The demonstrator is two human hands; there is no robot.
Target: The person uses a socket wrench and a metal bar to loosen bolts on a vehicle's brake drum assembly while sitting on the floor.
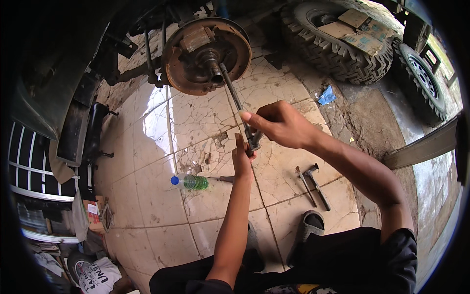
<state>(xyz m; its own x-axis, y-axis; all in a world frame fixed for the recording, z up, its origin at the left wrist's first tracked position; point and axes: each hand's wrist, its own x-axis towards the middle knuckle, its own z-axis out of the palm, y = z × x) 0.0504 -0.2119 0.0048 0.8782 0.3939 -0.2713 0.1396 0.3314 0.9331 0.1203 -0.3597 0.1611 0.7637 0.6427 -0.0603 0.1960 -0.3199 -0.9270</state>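
My left hand (243, 156) closes round the near end of a long metal bar (233, 92), at a dark, thicker metal fitting (253, 140). My right hand (284, 125) is bent just above it, its thumb and fingers closed on the bar near the same fitting. The bar slants up and away from me. Its far tip appears right beside the hollow axle end (216, 76) in the middle of a rusty brake backing plate (196, 81); I cannot tell whether they touch. Part of the fitting is hidden by my fingers.
On the cracked tile floor lie a bottle of green liquid (196, 182) with a blue cap and a hammer (317, 186) beside a thin metal tool (306, 185). A large tyre (338, 63) with cardboard on it stands far right, near another wheel (422, 76). A blue scrap (327, 95) lies nearby.
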